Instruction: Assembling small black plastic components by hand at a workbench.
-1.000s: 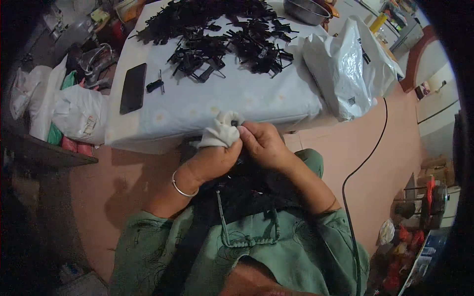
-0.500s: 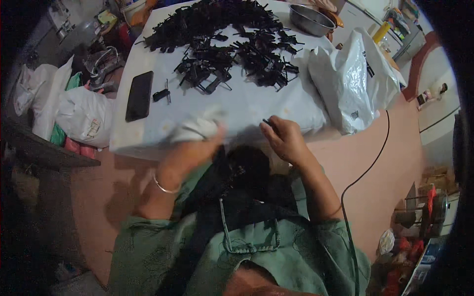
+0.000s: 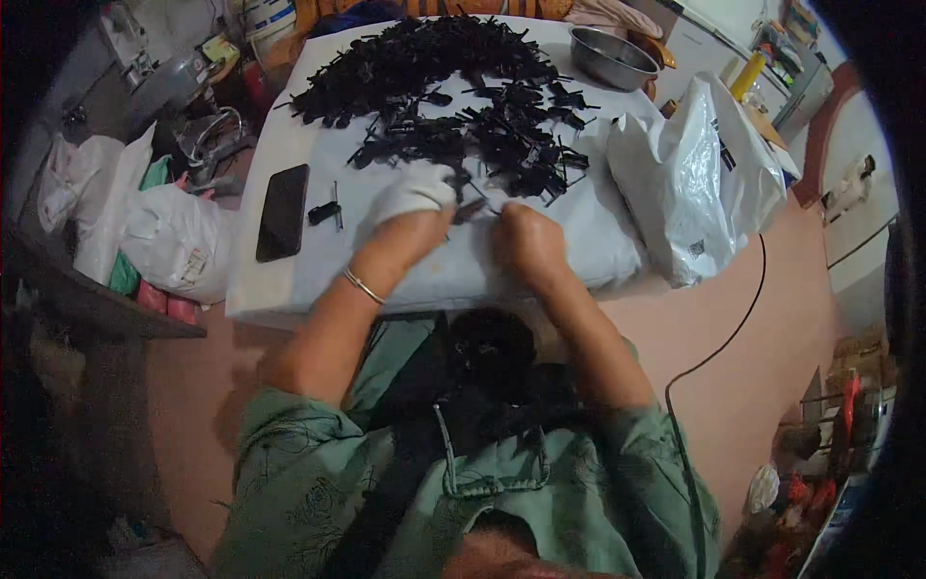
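Note:
My left hand (image 3: 415,196), in a white glove that leaves the wrist bare, reaches to the near edge of a heap of small black plastic parts (image 3: 415,72) with thin pins. Its fingers are smeared by motion, and some dark parts lie against its fingertips. Just to the right, my right hand (image 3: 531,243) is bare and closed in a pinch, low over the tabletop. What it pinches is hidden. A blurred dark piece (image 3: 471,209) shows between the two hands. One single black part with a metal pin (image 3: 326,211) lies apart on the left.
A dark phone (image 3: 283,214) lies at the left of the white-covered table (image 3: 289,289). A metal bowl (image 3: 613,60) stands at the back right, with a white plastic bag (image 3: 666,183) nearer. White sacks (image 3: 178,241) sit on the left; a black cable (image 3: 719,338) hangs at right.
My left hand has moved forward and right to the near edge of the black parts. My right hand has shifted slightly left, closer to it. The view has tilted a little.

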`<action>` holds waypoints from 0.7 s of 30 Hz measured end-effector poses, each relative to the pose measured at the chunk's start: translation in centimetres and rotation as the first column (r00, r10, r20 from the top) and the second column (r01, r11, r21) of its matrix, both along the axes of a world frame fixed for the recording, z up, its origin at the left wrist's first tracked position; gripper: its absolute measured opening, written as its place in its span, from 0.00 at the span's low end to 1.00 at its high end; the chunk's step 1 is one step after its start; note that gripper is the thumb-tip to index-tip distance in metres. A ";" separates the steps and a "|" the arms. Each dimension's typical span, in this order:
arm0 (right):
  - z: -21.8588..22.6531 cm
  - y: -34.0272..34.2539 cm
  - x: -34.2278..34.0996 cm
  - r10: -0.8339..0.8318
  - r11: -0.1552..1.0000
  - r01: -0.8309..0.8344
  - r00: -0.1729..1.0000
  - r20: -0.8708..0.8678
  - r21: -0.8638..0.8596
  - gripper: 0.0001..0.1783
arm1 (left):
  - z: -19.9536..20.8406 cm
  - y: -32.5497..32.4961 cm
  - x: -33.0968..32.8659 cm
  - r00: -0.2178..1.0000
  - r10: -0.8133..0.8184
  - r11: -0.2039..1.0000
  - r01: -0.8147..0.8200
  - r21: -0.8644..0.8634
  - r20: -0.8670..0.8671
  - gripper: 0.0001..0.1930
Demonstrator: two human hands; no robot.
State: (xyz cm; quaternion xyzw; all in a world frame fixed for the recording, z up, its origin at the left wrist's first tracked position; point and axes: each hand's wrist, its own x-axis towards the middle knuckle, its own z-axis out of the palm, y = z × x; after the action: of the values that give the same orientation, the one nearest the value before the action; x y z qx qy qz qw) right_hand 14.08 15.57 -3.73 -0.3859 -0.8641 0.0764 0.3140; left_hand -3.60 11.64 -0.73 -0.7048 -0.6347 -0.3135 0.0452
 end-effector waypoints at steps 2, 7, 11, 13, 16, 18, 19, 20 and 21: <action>0.9 -1.4 2.7 -0.131 0.990 0.133 0.991 0.035 -0.048 0.08 | 1.9 -1.9 2.8 0.999 -0.041 0.998 0.042 -0.048 0.030 0.16; 0.4 -2.7 6.3 -0.244 0.968 0.239 0.967 -0.070 -0.073 0.10 | 3.1 -2.1 4.7 0.985 -0.164 0.986 0.163 0.024 0.058 0.21; 0.7 -3.4 7.8 -0.285 0.905 0.111 0.874 -0.393 -0.411 0.12 | 4.3 -2.5 2.7 0.993 -0.103 0.948 0.116 0.297 -0.057 0.17; 1.7 -4.7 7.7 -0.264 0.855 -0.051 0.815 -0.516 -0.516 0.12 | 4.2 -3.5 2.2 0.992 -0.107 0.938 0.124 0.322 -0.070 0.13; 0.9 -5.9 7.7 -0.220 0.796 -0.259 0.718 -0.661 -0.547 0.12 | 4.7 -5.0 2.9 0.964 0.029 0.940 0.064 0.335 -0.266 0.09; 0.6 -6.4 7.9 -0.170 0.804 -0.281 0.736 -0.655 -0.524 0.12 | 2.3 -4.2 1.4 0.984 -0.014 0.942 0.072 0.329 -0.177 0.08; 0.5 -6.6 8.1 -0.158 0.804 -0.292 0.736 -0.658 -0.519 0.12 | 0.5 -3.9 0.2 0.996 -0.059 0.943 0.080 0.323 -0.073 0.08; 0.3 -6.9 8.3 -0.146 0.812 -0.290 0.739 -0.658 -0.506 0.12 | -1.1 -4.2 -0.7 0.900 0.169 0.983 -0.121 -0.141 0.401 0.10; 0.1 -7.2 8.6 -0.146 0.820 -0.278 0.744 -0.652 -0.500 0.12 | -1.4 -4.4 -1.0 0.901 0.166 0.983 -0.118 -0.141 0.402 0.10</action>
State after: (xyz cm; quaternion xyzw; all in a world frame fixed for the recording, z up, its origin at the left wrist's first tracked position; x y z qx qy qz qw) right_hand 22.68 8.36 -3.59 -0.3755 -0.6447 0.4737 0.4678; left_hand -4.57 7.23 -2.14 -0.5762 -0.6963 -0.4144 -0.1069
